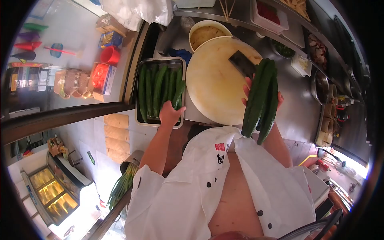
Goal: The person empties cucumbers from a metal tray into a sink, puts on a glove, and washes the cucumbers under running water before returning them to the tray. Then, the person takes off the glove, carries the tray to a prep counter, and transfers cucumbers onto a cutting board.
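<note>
My left hand is closed around one cucumber at the right side of a metal tray. Several more dark green cucumbers lie lengthwise in that tray. My right hand grips a bunch of several cucumbers, held above the right part of a round, pale cutting board; the bunch hides most of the palm. Flat on the board rests a dark cleaver blade, its handle end covered by the bunch.
Behind the board stands a white tub of yellowish contents. Along the back shelf sit a container of red food and a bowl of chopped greens. A tray frame edges the counter at left; long green stalks stand in a pot below.
</note>
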Demonstrator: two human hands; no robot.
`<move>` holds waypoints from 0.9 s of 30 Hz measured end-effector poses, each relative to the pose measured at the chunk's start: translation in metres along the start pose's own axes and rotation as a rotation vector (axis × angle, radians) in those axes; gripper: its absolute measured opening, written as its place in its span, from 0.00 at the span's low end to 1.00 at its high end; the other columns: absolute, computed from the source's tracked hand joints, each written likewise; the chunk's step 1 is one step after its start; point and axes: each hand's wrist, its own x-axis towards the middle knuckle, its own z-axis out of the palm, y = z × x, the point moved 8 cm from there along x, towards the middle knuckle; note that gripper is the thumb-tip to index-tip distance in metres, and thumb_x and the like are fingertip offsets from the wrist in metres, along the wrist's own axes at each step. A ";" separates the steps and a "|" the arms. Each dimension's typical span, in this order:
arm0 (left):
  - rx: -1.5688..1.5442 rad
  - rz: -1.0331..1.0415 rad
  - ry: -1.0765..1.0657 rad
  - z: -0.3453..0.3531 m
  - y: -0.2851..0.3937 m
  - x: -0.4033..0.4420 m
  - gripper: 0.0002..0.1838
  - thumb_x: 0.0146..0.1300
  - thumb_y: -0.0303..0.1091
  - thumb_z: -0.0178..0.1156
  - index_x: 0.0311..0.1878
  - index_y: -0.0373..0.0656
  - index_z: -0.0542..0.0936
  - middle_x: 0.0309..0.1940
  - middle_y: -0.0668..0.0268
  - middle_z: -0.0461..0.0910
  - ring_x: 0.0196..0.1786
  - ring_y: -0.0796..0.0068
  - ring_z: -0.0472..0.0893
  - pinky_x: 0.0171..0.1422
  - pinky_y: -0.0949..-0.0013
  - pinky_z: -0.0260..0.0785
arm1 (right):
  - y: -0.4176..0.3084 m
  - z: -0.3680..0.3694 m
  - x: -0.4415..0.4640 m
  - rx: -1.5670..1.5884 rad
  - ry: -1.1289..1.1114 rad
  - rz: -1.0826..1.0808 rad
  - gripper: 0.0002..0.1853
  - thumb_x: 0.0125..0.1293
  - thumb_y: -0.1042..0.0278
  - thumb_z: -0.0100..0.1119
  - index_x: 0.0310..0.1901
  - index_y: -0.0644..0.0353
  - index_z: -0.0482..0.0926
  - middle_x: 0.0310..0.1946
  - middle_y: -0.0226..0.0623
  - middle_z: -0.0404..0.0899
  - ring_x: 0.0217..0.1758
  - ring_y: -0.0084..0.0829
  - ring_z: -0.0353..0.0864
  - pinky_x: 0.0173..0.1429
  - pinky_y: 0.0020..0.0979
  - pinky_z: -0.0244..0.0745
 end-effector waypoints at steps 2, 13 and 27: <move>-0.005 -0.014 -0.016 0.007 -0.003 0.001 0.38 0.48 0.58 0.75 0.51 0.35 0.77 0.46 0.48 0.82 0.52 0.46 0.82 0.54 0.52 0.76 | -0.001 0.000 0.000 0.023 -0.023 0.005 0.53 0.60 0.33 0.62 0.80 0.53 0.51 0.77 0.49 0.57 0.78 0.49 0.63 0.73 0.58 0.69; -1.081 -0.251 -0.275 -0.016 -0.067 -0.018 0.31 0.66 0.35 0.69 0.68 0.34 0.70 0.57 0.61 0.81 0.57 0.71 0.80 0.64 0.66 0.72 | -0.014 -0.010 -0.009 0.026 -0.048 -0.019 0.53 0.62 0.32 0.59 0.80 0.53 0.49 0.79 0.49 0.54 0.80 0.48 0.59 0.75 0.58 0.67; -0.659 -0.135 0.009 -0.092 -0.089 0.016 0.23 0.65 0.35 0.69 0.58 0.35 0.75 0.48 0.59 0.84 0.49 0.70 0.82 0.55 0.65 0.75 | -0.008 -0.002 0.000 -0.014 -0.018 0.003 0.52 0.62 0.31 0.58 0.80 0.53 0.51 0.78 0.48 0.57 0.78 0.47 0.63 0.73 0.56 0.69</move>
